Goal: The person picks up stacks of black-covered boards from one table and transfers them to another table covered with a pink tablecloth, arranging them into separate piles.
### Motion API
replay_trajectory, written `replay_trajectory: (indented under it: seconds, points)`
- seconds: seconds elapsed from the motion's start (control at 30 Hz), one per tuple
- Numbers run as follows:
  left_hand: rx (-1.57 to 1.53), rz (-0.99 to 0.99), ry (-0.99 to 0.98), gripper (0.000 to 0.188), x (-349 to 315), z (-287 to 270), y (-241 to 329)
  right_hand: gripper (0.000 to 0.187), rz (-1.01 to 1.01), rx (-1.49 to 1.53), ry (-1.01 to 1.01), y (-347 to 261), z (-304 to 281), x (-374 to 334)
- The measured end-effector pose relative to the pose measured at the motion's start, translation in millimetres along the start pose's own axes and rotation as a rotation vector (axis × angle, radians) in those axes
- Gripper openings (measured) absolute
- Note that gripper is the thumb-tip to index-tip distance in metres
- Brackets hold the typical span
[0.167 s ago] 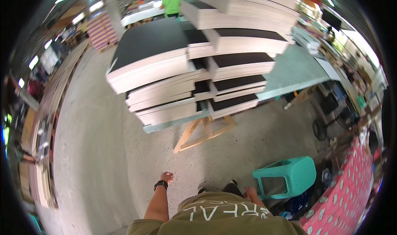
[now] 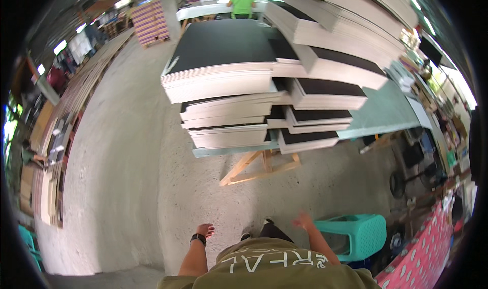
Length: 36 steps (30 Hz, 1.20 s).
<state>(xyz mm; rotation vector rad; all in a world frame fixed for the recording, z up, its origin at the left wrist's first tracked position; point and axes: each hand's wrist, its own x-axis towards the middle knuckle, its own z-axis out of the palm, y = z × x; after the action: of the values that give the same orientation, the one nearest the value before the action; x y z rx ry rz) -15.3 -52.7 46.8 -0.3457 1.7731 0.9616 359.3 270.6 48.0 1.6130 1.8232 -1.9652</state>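
Observation:
My left hand (image 2: 206,231), with a dark watch on its wrist, hangs over the concrete floor; its fingers are loosely apart and hold nothing. My right hand (image 2: 303,221) is somewhat blurred, out in front of me beside a turquoise plastic stool (image 2: 368,234). Its fingers look spread, with nothing in them. Neither hand touches the stacked boards. Ahead stands a tall pile of black-topped boards with pale edges (image 2: 218,80), stacked in uneven, offset bundles on a green-topped table (image 2: 386,111).
A wooden trestle leg (image 2: 244,168) shows under the table. Long planks (image 2: 96,80) run along the left. A person in a green shirt (image 2: 241,3) is at a far table. Pink patterned cloth (image 2: 422,253) lies at lower right, below a black fan (image 2: 398,184).
The view has turned left, so the board pile sits farther right. My right hand has come up and forward from beside my body. My left hand hangs slightly lower in the picture.

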Motion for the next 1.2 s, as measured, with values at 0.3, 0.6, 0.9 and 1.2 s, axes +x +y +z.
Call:
replay_trajectory:
  seconds: [0.3,0.6,0.9,1.2]
  points:
    - [-0.626,0.538,0.095,0.029,-38.2,-27.1,127.9,0.028,-0.591,-0.344,-0.143,-273.9,63.7,34.4]
    - [-0.341,1.502,0.242,0.047,-247.5,-80.1,381.7,0.020,-1.277,0.116,-0.107,-489.5,51.7,-126.5]
    - [-0.056,1.958,-0.346,0.061,-243.2,-59.0,483.3,0.040,-1.237,0.067,1.001,-563.8,81.7,-118.3]
    - [0.023,2.018,-0.451,0.059,-234.1,-61.8,483.0,0.036,-1.041,-0.004,1.084,-584.8,110.5,-129.4]
